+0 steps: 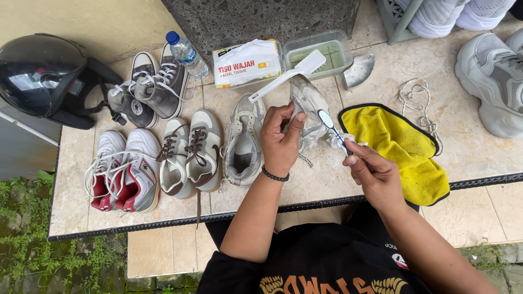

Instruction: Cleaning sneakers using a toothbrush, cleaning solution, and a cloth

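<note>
Right hand [373,173] pinches toothbrush [332,126]; left hand [280,142] grips grey sneaker [308,111], mostly hiding it.

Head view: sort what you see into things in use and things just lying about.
In use: grey shoe in left hand; toothbrush in right hand.

Lying about: helmet, water bottle, tissue pack, yellow cloth, red-lined sneakers.
</note>
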